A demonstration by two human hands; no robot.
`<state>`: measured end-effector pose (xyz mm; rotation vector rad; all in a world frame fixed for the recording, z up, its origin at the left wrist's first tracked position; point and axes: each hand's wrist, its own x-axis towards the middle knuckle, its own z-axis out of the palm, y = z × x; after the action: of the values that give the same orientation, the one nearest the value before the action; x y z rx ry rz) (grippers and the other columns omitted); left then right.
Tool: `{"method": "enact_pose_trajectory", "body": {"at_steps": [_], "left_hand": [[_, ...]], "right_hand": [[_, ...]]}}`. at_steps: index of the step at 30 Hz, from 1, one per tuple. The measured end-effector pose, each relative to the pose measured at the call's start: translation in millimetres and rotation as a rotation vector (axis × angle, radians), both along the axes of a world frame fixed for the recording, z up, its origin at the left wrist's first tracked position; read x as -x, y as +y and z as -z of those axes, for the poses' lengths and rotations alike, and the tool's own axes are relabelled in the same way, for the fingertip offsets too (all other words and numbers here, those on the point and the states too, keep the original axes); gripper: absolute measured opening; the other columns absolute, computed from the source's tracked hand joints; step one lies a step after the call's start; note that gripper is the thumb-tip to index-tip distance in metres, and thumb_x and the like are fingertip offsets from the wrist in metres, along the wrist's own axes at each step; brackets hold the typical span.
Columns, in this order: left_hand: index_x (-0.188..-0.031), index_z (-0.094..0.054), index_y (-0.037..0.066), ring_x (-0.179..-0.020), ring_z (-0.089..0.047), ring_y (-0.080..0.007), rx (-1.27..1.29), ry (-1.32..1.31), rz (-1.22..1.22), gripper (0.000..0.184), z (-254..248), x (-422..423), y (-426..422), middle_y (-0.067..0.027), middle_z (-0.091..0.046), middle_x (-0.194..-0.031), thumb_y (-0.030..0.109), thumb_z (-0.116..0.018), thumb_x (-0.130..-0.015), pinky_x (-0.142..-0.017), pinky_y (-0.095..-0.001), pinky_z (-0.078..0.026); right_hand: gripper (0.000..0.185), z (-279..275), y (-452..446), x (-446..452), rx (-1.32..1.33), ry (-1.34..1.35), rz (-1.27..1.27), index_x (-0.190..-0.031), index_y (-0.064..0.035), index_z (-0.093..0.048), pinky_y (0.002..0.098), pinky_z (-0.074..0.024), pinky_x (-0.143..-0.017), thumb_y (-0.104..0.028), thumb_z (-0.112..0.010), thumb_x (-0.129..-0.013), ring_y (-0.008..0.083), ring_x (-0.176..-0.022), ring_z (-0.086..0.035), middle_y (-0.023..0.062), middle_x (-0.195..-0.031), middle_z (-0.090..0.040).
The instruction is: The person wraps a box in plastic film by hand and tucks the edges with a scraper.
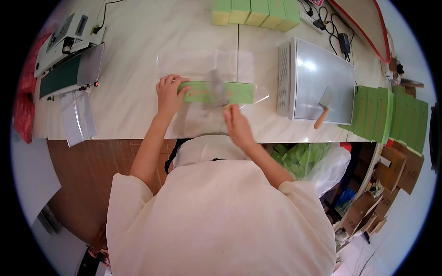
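A long green box (pixel 239 93) lies crosswise on clear plastic film (pixel 184 63) on the pale marbled table. My left hand (pixel 170 95) is at the box's left end, thumb on its face and fingers along the far edge. In my right hand (pixel 237 123) is the handle of a scraper-like tool (pixel 217 87), whose blurred grey blade crosses the middle of the box. The fingers of that hand are wrapped round the handle.
A metal-topped machine (pixel 317 69) stands at the right, with a wooden-handled scraper (pixel 322 117) on it. Green boxes stand at the back (pixel 258 13) and far right (pixel 372 112). A device with a green belt (pixel 60 83) and a clear sleeve (pixel 77 117) are at the left.
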<state>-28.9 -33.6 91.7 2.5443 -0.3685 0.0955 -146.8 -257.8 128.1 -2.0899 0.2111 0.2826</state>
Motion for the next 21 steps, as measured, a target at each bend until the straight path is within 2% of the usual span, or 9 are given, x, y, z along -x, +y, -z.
{"method": "enact_pose_trajectory", "body": {"at_steps": [1, 5, 8, 12, 14, 21], "left_hand": [[-0.102, -0.070, 0.017, -0.110, -0.050, -0.0242, -0.001, 0.004, 0.014, 0.023, 0, -1, 0, -0.0001, -0.060, -0.106, 0.022, -0.075, -0.079, -0.097, -0.0423, -0.034], [-0.103, -0.070, 0.017, -0.112, -0.050, -0.0249, -0.048, 0.005, 0.026, 0.023, 0, -1, 2, -0.0004, -0.061, -0.108, 0.024, -0.073, -0.082, -0.096, -0.0423, -0.035], [-0.103, -0.070, 0.017, -0.111, -0.049, -0.0247, -0.056, 0.000, 0.029, 0.022, 0, -1, 1, 0.0003, -0.060, -0.108, 0.024, -0.073, -0.082, -0.097, -0.0427, -0.034], [-0.103, -0.069, 0.017, -0.112, -0.049, -0.0248, -0.062, 0.005, 0.019, 0.023, 0, -2, 2, -0.0004, -0.060, -0.107, 0.025, -0.073, -0.083, -0.097, -0.0429, -0.034], [-0.105, -0.069, 0.017, -0.112, -0.049, -0.0253, -0.068, 0.006, 0.030, 0.024, 1, -2, 4, -0.0015, -0.061, -0.109, 0.027, -0.072, -0.083, -0.096, -0.0429, -0.035], [-0.106, -0.069, 0.017, -0.113, -0.048, -0.0255, -0.076, 0.021, 0.031, 0.025, 0, -1, 4, -0.0024, -0.061, -0.111, 0.030, -0.071, -0.085, -0.096, -0.0434, -0.035]], "right_hand": [[0.029, 3, 13, 8, 0.027, -0.005, -0.013, -0.112, -0.0027, -0.042, 0.0538, -0.0453, -0.062, -0.029, -0.043, -0.102, 0.0467, -0.072, -0.060, 0.0256, -0.079, -0.063], [0.026, 2, 26, 24, 0.177, 0.126, 0.019, -0.105, 0.0012, -0.041, 0.0543, -0.0461, -0.059, -0.025, -0.044, -0.102, 0.0469, -0.067, -0.060, 0.0257, -0.070, -0.061], [0.025, -1, 17, 26, 0.218, 0.076, 0.041, -0.101, 0.0008, -0.040, 0.0542, -0.0459, -0.057, -0.024, -0.044, -0.102, 0.0470, -0.066, -0.059, 0.0252, -0.069, -0.061], [0.024, 4, 11, 28, 0.219, 0.032, 0.115, -0.101, 0.0006, -0.040, 0.0549, -0.0457, -0.057, -0.023, -0.043, -0.102, 0.0474, -0.066, -0.059, 0.0258, -0.070, -0.061], [0.024, 8, 1, 30, 0.353, 0.059, 0.173, -0.100, -0.0006, -0.041, 0.0529, -0.0480, -0.055, -0.024, -0.042, -0.102, 0.0448, -0.062, -0.061, 0.0235, -0.069, -0.062], [0.027, 6, -11, 32, 0.405, 0.127, 0.238, -0.100, 0.0004, -0.040, 0.0544, -0.0480, -0.056, -0.027, -0.041, -0.103, 0.0447, -0.062, -0.062, 0.0250, -0.068, -0.062]]}}
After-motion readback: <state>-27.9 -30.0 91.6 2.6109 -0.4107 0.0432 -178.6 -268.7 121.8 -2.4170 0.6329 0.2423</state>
